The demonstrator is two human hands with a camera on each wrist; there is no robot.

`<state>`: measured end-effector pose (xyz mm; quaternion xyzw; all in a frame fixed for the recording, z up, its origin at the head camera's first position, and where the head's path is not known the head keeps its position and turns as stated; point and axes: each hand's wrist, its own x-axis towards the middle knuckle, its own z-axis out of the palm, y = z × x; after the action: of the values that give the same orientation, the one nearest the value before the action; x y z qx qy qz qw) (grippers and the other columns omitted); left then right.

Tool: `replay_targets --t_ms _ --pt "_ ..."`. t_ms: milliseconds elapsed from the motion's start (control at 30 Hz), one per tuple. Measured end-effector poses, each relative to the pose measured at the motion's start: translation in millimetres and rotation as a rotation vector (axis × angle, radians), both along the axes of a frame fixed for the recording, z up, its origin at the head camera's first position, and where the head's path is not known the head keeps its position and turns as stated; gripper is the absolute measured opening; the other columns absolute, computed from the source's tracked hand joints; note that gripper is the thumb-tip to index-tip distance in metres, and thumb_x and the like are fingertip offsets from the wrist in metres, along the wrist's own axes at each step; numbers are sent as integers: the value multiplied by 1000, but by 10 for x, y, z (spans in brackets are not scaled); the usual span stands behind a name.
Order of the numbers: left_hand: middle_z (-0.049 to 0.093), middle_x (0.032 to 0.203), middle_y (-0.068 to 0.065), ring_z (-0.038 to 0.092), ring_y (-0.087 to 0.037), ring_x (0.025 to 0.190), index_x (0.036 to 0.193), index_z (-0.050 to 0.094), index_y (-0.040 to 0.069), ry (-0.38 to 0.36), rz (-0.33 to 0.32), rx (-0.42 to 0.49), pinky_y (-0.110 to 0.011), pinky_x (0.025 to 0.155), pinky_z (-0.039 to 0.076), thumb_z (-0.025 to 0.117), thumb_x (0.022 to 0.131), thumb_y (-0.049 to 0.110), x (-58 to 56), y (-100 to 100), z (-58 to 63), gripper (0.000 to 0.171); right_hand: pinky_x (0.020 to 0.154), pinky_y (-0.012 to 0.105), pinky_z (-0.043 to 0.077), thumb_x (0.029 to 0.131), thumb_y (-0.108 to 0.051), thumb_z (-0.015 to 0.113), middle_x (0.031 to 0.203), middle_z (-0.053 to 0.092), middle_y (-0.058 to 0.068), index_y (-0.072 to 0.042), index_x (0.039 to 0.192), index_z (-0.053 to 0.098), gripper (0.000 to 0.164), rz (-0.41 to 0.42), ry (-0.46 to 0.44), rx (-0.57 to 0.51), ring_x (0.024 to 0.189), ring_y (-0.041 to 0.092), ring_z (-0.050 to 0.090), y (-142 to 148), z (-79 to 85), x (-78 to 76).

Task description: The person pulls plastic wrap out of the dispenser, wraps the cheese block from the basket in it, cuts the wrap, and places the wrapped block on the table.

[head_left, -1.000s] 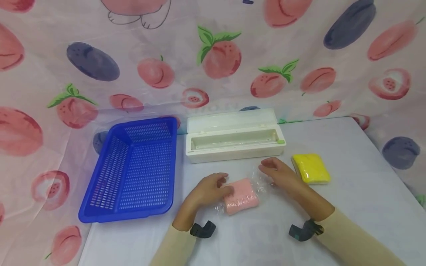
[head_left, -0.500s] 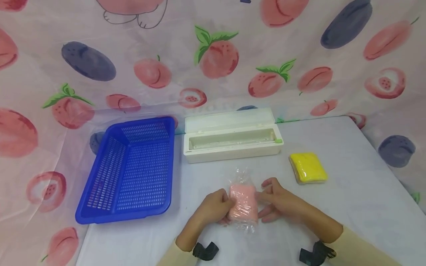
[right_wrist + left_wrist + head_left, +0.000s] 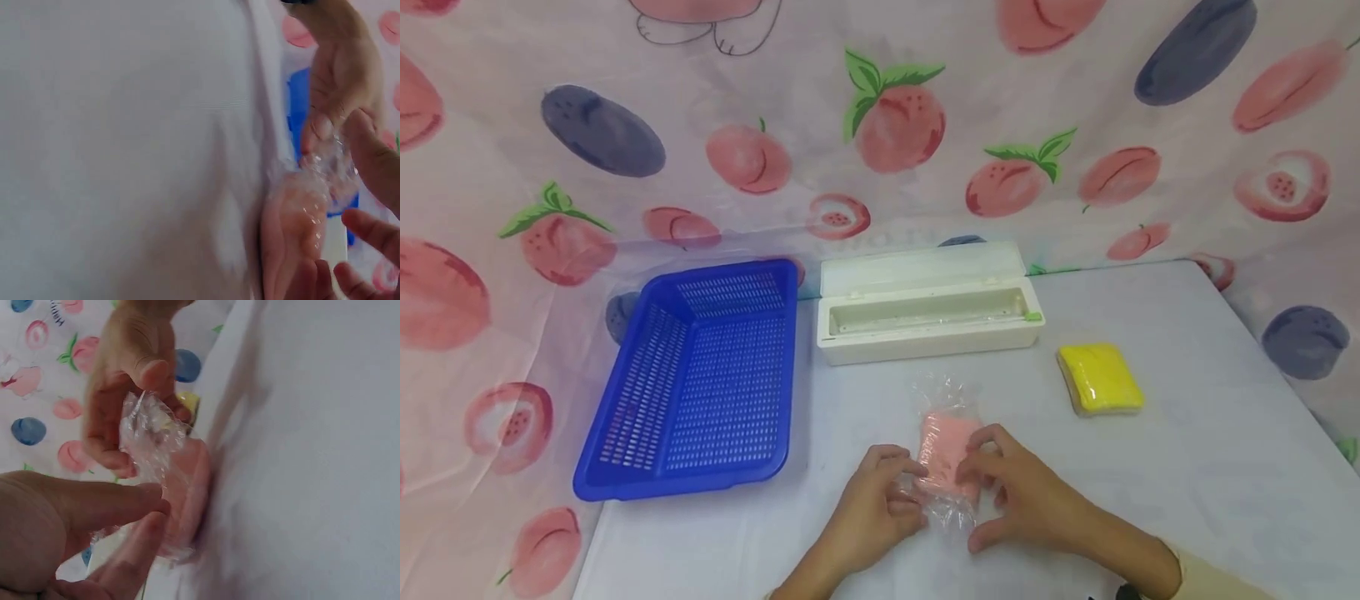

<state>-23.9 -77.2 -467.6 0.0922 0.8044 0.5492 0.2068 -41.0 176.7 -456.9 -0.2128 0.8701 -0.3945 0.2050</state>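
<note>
A pink, soft-looking block (image 3: 945, 450) in clear plastic wrap (image 3: 953, 510) lies on the white table between the two hands. Loose wrap sticks out at its far and near ends. My left hand (image 3: 872, 508) is at the near left corner, its fingertips close together on the film in the left wrist view. My right hand (image 3: 1030, 492) is at the block's right side, fingers bent and touching its top, thumb held apart near the table. In the right wrist view the fingers of the right hand (image 3: 375, 231) are spread.
A blue perforated basket (image 3: 730, 392) stands at the left. Behind the hands is a long white box (image 3: 928, 342), its lid (image 3: 921, 268) raised and a green tab at its right end. A yellow wrapped block (image 3: 1101, 379) lies at the right. A fruit-print sheet hangs behind.
The pink block has turned about a quarter turn, so its loose wrap ends now point away and towards me. Both hands have come nearer; the right moved from behind to its right side.
</note>
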Motion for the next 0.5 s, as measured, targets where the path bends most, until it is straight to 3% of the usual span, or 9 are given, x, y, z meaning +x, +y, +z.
replay_targets --t_ms 167,233,300,400,500 --pt "64 120 -1 65 2 84 100 82 13 387 -61 -179 -13 77 54 84 80 4 -44 49 -66 22 80 18 52 72 -38 91 104 54 -20 -31 101 73 34 202 383 42 92 -2 52 -93 -102 17" --pt "65 117 2 62 0 87 92 83 16 521 -99 -261 -15 79 53 85 81 11 -63 61 -61 12 80 19 52 81 -30 85 99 59 -21 -30 96 73 20 230 440 22 91 -2 54 -92 -123 -14" --pt "65 114 5 60 -3 91 89 83 18 609 -153 -326 -16 83 52 84 83 16 -75 71 -38 6 81 21 53 86 -20 81 96 63 -21 -29 94 72 15 229 424 -13 90 -3 56 -78 -132 -59" --pt "69 103 8 61 -4 93 91 81 18 654 -226 -383 -18 84 51 79 89 19 -105 96 7 3 78 22 55 88 -10 78 91 66 -22 -28 94 70 20 177 324 -70 84 -4 57 -59 -141 -126" --pt "71 86 10 60 0 79 90 78 16 541 -213 -352 -15 72 50 76 91 17 -162 141 18 3 70 20 54 87 -4 77 86 66 -19 -25 95 69 23 97 269 -120 76 -3 55 -76 -159 -170"
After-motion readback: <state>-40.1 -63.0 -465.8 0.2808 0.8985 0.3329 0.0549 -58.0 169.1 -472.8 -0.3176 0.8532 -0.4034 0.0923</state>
